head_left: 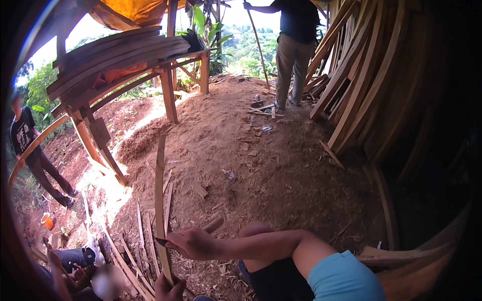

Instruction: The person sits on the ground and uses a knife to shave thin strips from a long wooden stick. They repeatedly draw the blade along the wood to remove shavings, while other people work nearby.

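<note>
A long, thin wooden strip (pixel 159 185) stands nearly upright before me, its lower end gripped in my left hand (pixel 169 288) at the bottom edge. My right hand (pixel 193 243) is closed around a knife (pixel 161 242). Its short dark blade lies against the strip, a little above my left hand. A pale wooden piece (pixel 215 224) sticks out behind the right fist, and looks like the knife's handle. My right arm reaches across my bent knee (pixel 255 229).
Thin wooden strips (pixel 145 246) lie on the dirt to the left. Beside them sits another person (pixel 75 271). One person stands far left, another (pixel 293 50) at the back with a pole. Planks rest on a wooden rack (pixel 168 93); tall boards (pixel 369 75) lean at right.
</note>
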